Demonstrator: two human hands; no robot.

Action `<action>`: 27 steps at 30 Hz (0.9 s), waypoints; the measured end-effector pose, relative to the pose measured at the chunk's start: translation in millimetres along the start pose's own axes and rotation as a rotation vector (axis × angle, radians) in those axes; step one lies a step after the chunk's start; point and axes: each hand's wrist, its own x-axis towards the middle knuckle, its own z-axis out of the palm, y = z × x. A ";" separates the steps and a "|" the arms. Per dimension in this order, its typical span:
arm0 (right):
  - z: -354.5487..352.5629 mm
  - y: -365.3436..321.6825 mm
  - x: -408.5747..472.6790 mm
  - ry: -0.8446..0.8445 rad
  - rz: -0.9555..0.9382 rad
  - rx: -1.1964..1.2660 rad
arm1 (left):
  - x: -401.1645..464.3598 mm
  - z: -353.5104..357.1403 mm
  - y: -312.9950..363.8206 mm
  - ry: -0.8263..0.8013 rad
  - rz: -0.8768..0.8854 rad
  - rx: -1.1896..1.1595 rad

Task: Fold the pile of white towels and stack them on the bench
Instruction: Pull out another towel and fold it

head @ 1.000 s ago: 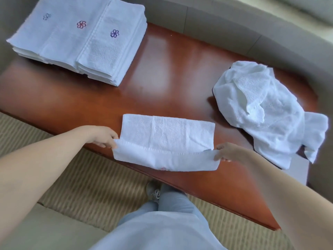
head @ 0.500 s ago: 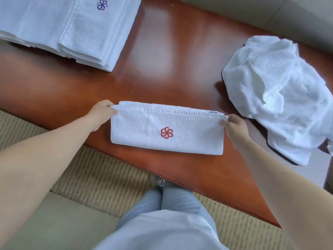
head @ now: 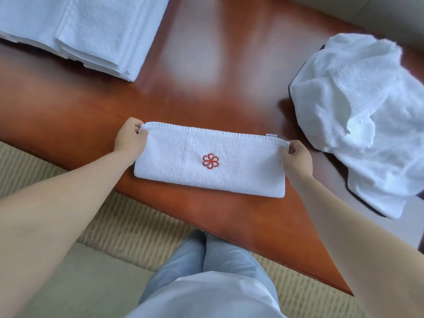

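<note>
With our left hand [head: 130, 138] and right hand [head: 296, 157] pinching the far corners of the white terry towel with a red flower emblem [head: 210, 166], half-folded on the glossy reddish-brown wooden bench [head: 206, 65], we judge the task partway done: a folded white stack [head: 87, 31] sits far left, a crumpled white pile [head: 358, 115] waits right.

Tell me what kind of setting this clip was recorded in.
Probably a hotel room or its linen service, though a home is possible. A polished wooden bench holds a stack of folded towels, a crumpled pile, and a folded towel with an embroidered red logo; woven carpet lies below.
</note>
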 end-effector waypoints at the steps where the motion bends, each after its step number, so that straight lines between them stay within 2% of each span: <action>1: 1.3 -2.0 -1.0 0.012 -0.006 -0.016 | -2.5 1.2 0.6 0.022 0.027 0.006; 4: 6.8 -9.1 -14.9 0.114 -0.022 -0.017 | -17.1 3.1 5.2 0.132 0.135 0.088; 6: 16.0 -15.0 -34.2 0.216 -0.158 -0.048 | -35.7 11.9 12.4 0.175 0.307 0.242; 7: 26.2 -20.0 -45.8 0.214 -0.282 -0.096 | -46.0 20.4 18.0 0.131 0.412 0.315; 9: 58.9 -31.3 -68.3 0.110 -0.496 -0.242 | -61.6 45.3 28.6 -0.064 0.610 0.429; 10: 78.5 -35.2 -77.2 0.068 -0.562 -0.314 | -66.7 60.3 31.7 -0.147 0.692 0.485; 12: 118.1 -37.9 -87.4 0.059 -0.613 -0.434 | -71.3 89.9 31.6 -0.200 0.783 0.576; 15: 153.9 -22.4 -84.1 0.132 -0.619 -0.540 | -69.3 118.9 17.7 -0.122 0.800 0.643; 19: 138.8 1.3 -69.6 0.166 -0.699 -0.632 | -60.8 112.4 5.6 -0.068 0.853 0.686; 24: 83.4 54.9 -56.7 0.166 -0.552 -0.698 | -50.8 73.1 -42.7 -0.027 0.739 0.677; 27: 80.5 64.6 -51.9 0.188 -0.514 -0.702 | -47.7 69.7 -52.2 -0.002 0.690 0.682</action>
